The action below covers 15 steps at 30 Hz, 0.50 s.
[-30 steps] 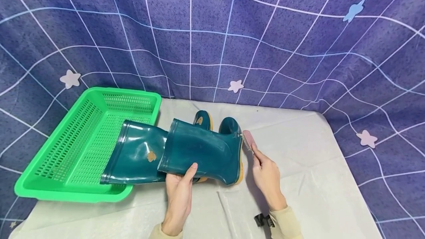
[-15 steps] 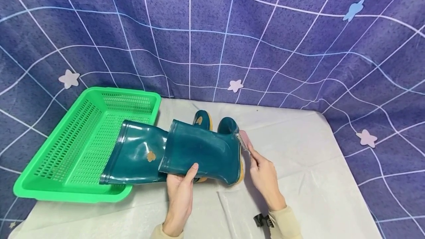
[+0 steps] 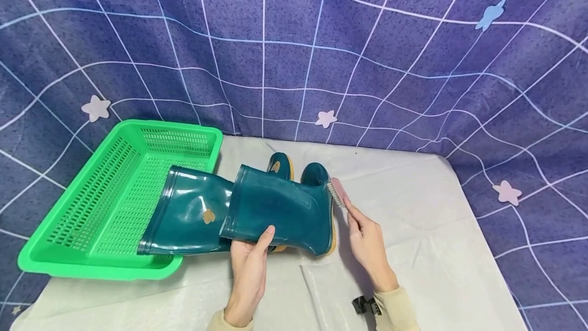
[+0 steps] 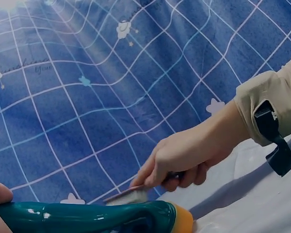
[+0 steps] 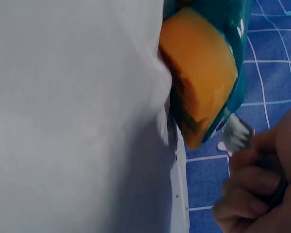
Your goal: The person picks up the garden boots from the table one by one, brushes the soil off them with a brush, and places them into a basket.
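Note:
A glossy dark teal rubber boot [image 3: 280, 208] with a yellow sole lies on its side in the head view, partly over a second teal boot [image 3: 188, 218]. My left hand [image 3: 248, 269] grips the upper boot's shaft from below, thumb on top and the other fingers hidden beneath. In my right hand [image 3: 369, 244] is a pink brush [image 3: 339, 189], its pale bristles against the boot near the sole edge. The right wrist view shows the yellow heel [image 5: 199, 68] close up, with the bristles [image 5: 236, 133] beside it.
A green slotted plastic basket [image 3: 101, 269] stands at the left, and the lower boot's shaft overlaps its rim. White cloth [image 3: 436, 249] covers the table. Behind it hangs a blue curtain [image 3: 294, 55] with grid lines and stars. A black strap [image 3: 366, 305] sits at my right wrist.
The brush has shifted slightly left against the boot, its bristles now touching closer in. My left hand and both boots have hardly moved.

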Available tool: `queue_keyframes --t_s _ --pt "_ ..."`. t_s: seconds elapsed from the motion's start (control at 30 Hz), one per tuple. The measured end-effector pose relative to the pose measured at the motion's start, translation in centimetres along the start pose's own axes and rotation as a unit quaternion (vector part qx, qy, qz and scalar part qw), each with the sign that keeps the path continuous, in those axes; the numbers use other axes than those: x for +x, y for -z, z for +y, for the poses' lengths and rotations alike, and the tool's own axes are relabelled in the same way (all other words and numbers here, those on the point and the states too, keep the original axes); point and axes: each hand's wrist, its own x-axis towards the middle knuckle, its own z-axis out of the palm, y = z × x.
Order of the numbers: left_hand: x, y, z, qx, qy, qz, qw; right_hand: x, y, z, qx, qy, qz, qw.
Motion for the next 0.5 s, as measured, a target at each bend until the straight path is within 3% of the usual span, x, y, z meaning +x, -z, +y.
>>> queue_keyframes --t_s 0.17,0.23,0.33,0.4,0.5 --pt "0.02 0.08 -0.07 -0.003 0.004 -0.004 1.0 -0.29 -0.07 -0.02 -0.036 -0.008 0.005 0.9993" --pt "0.06 0.09 -0.11 -0.005 0.007 -0.004 1.0 -0.28 -0.15 0.02 -0.02 -0.009 0.008 0.9997" --pt "0.06 0.04 -0.11 -0.006 0.007 0.003 0.9999 -0.21 -0.43 -0.02 0.014 0.012 -0.008 0.9998" --pt "0.06 0.0 -0.08 -0.003 0.01 0.006 0.9999 -0.22 -0.66 0.06 0.003 0.027 -0.011 0.9996" --pt "0.05 -0.06 -0.06 -0.001 0.013 0.005 0.9999 -0.28 -0.91 0.3 -0.02 0.033 0.017 0.9991"
